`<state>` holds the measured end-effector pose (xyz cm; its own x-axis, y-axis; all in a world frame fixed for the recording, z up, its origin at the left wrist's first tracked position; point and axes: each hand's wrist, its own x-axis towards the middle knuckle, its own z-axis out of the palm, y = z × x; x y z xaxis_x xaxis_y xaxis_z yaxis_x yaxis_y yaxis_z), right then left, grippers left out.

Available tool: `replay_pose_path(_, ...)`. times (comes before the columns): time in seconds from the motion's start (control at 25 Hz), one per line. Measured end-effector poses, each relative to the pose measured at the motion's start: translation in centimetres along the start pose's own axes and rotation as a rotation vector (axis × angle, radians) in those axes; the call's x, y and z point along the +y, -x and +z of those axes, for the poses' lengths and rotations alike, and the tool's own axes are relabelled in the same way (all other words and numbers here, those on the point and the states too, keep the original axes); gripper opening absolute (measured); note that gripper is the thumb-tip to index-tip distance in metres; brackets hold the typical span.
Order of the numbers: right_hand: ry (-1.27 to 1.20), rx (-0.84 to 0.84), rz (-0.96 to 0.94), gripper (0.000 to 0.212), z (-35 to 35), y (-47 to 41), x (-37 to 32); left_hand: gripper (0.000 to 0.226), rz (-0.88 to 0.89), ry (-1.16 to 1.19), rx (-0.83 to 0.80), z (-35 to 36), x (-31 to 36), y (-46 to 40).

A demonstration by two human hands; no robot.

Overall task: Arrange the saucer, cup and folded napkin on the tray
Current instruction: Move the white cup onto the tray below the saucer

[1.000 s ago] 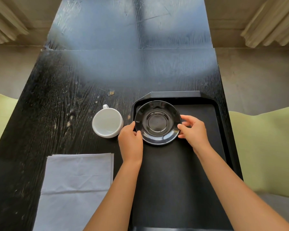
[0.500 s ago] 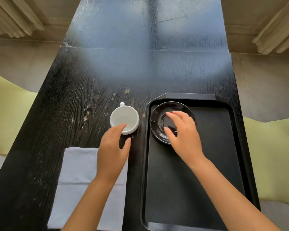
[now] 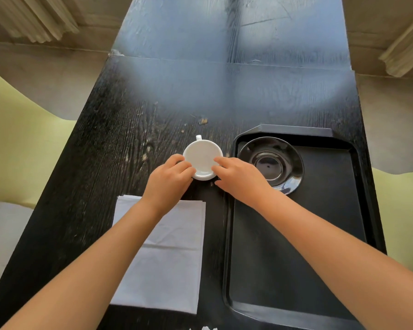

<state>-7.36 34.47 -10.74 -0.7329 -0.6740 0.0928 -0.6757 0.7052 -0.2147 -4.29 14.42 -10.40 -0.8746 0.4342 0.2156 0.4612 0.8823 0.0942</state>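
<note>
The saucer [image 3: 271, 164], released a second ago, is lying on the tray [image 3: 296, 258]; the cup [image 3: 203, 159], on the table [image 3: 119, 148], is being pinched by both hands' fingers [image 3: 180, 164], seemingly touching.

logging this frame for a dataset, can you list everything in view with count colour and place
table: one, black wood, runs down the middle
tray: one, black, right side of the table
saucer: one, black, far left corner of the tray
cup: one, white, upright on the table left of the tray, handle pointing away
napkin: one, pale grey, folded, on the table nearer than the cup
left hand: on the cup's left side
right hand: on the cup's right side
</note>
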Motion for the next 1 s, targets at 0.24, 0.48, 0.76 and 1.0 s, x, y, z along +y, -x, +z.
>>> replay_pose_path(0.24,-0.014,0.093,0.041,0.034,1.3,0.0,-0.6,0.019,-0.117,0.009,0.103,0.8,1.8,0.5)
replay_pose_path(0.48,-0.019,0.300,0.010,0.028,-0.2,2.8,-1.2,0.008,-0.076,0.071,0.201,-0.7,4.3,2.1)
replay_pose_path(0.76,-0.025,0.321,0.085,0.029,-3.2,15.0,-5.0,0.010,0.126,0.296,0.229,-2.3,11.6,8.3)
replay_pose_path(1.0,-0.050,0.302,0.178,0.026,-2.5,21.8,-8.7,0.014,0.174,0.367,0.190,-2.3,16.2,13.0)
